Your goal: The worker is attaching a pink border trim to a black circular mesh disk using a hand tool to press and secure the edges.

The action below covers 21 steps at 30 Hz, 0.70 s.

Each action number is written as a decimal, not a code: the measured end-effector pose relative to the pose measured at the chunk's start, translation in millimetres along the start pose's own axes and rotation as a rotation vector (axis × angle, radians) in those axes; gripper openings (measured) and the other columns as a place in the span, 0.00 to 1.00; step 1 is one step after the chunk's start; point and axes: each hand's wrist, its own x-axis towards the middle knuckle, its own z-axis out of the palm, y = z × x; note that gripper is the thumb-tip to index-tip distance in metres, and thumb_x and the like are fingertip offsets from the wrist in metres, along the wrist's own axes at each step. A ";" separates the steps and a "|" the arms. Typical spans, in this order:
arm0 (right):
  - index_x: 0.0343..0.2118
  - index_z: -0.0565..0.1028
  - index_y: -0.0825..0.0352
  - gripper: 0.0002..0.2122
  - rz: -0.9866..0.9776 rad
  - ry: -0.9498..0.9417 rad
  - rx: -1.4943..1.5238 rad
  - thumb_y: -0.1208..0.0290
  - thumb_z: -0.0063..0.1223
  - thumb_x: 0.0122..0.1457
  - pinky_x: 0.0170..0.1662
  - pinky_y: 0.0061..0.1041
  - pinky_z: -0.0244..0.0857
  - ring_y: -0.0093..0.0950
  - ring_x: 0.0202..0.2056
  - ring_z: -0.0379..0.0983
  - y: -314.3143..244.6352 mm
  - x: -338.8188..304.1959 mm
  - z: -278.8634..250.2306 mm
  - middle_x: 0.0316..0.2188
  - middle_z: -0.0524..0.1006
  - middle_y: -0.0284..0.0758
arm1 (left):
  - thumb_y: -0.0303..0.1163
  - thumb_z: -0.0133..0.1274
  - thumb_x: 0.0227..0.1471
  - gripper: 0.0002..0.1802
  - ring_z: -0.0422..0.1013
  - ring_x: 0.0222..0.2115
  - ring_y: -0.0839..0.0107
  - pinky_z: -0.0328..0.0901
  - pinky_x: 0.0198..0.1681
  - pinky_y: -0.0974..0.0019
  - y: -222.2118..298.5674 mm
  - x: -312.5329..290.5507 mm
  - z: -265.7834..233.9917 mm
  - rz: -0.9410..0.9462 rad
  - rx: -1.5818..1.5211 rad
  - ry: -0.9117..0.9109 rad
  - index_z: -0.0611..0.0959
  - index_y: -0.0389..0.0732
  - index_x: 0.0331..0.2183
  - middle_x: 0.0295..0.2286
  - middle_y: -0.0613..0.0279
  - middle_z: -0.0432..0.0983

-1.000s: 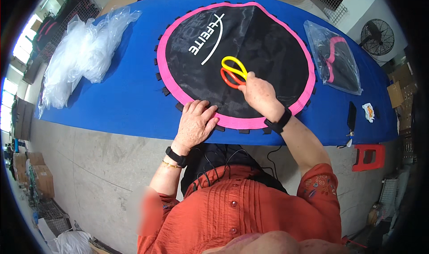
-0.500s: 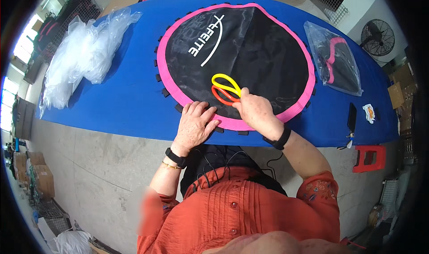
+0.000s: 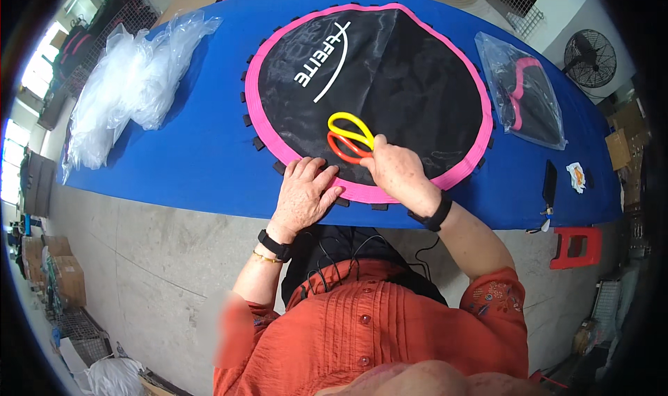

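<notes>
Spread on the blue table is a round black trampoline mat point(image 3: 424, 83) with a pink border, black tabs round its edge and white lettering. My left hand point(image 3: 304, 193) lies on the border at its near left, fingers stretched out and holding nothing. Closed round a pair of scissors point(image 3: 351, 116), my right hand point(image 3: 400, 172) is over the near part of the mat. Their yellow and red handle loops stick out to the left of that hand; the blades are hidden in it.
Clear plastic bags point(image 3: 136, 83) are heaped on the left of the blue table point(image 3: 202, 166). At the right lie a bagged black-and-pink mat point(image 3: 522, 93), a dark phone-like object point(image 3: 549, 182) and a crumpled white wrapper point(image 3: 576, 177). A red stool point(image 3: 576, 248) stands below the table's edge; a black fan point(image 3: 589, 58) is beyond.
</notes>
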 end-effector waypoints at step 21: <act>0.40 0.71 0.70 0.17 -0.035 0.090 0.015 0.59 0.61 0.64 0.33 0.39 0.78 0.43 0.29 0.84 2.2 2.6 0.6 0.24 0.83 0.45 | 0.51 0.57 0.60 0.26 0.69 0.53 0.50 0.59 0.61 0.45 0.4 0.2 1.8 0.007 0.014 -0.008 0.82 0.47 0.54 0.49 0.51 0.75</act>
